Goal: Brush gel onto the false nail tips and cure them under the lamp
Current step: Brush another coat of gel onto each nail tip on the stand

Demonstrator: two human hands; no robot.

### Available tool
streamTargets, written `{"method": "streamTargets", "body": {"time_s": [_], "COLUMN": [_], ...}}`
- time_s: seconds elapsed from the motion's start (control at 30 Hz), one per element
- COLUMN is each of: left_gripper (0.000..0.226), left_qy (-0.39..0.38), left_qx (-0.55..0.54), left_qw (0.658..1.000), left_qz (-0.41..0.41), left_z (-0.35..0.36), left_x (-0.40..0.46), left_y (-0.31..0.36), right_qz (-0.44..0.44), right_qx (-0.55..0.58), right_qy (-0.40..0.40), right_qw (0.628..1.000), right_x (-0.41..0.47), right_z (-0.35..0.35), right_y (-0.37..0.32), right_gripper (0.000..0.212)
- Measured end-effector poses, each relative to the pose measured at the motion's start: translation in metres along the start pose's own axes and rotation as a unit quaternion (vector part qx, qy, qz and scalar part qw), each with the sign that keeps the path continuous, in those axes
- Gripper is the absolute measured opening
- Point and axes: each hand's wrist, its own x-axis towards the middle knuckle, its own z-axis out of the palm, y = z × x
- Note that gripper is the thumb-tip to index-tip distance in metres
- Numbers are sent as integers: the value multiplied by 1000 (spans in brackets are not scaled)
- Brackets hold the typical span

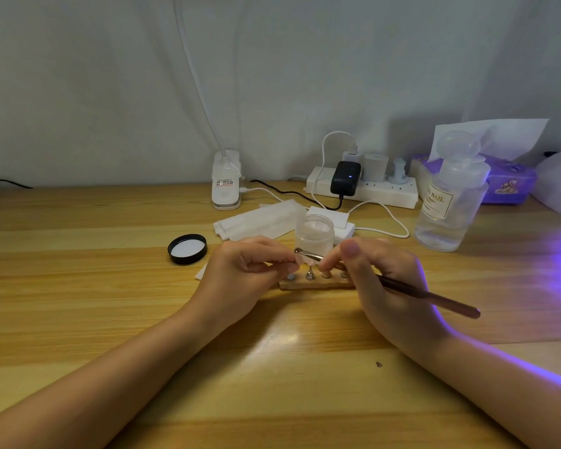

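1. Pinching a pale pink nail tip [300, 261] between thumb and curled fingers, the left hand [246, 273] is hovering just above the left end of the little wooden stand [314, 283]. The tip is poking out right at the fingertips, so it's mostly hidden.
2. The right hand [379, 270] is gripping a thin brush [428, 294], fingers curled round the handle, thumb sticking up on top. The dark handle is trailing off to the right past the wrist, and the metal end is reaching left, sitting right against the nail tip. Can't tell if the bristles are actually touching it, too small.
3. The stand is lying on the wooden table [110, 286] directly under both hands, with small metal pegs sticking up. A couple of pegs look like they're carrying tips but it's blurry.
4. Just behind the hands an open clear jar [314, 233] is standing on a white pad, and its black lid [187, 249] is lying upside down to the left, well apart from it.
5. White wipes [256, 218] are lying behind the jar.
6. Further back a power strip [363, 186] is sitting against the wall with plugs in it, and a clear bottle [450, 202] is standing off to the right.
7. Purple light is spilling in from the right edge across the table and the right forearm.
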Motion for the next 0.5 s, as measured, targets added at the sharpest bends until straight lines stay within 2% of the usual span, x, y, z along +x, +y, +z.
{"method": "streamTargets", "body": {"time_s": [0.17, 0.37, 0.5], "left_gripper": [26, 26, 26], "left_qy": [8, -3, -2], "left_qx": [-3, 18, 15], "left_qw": [1000, 1000, 1000], "left_qz": [-3, -7, -14], "left_z": [1, 0, 1], "left_x": [0, -1, 0], "left_y": [-1, -2, -1], "right_qz": [51, 12, 53], "right_qx": [85, 17, 70], "right_qy": [10, 8, 8], "right_qw": [995, 1000, 996], "right_x": [-4, 0, -3], "right_z": [-2, 0, -1], "right_y": [3, -1, 3], "right_gripper": [48, 44, 46]}}
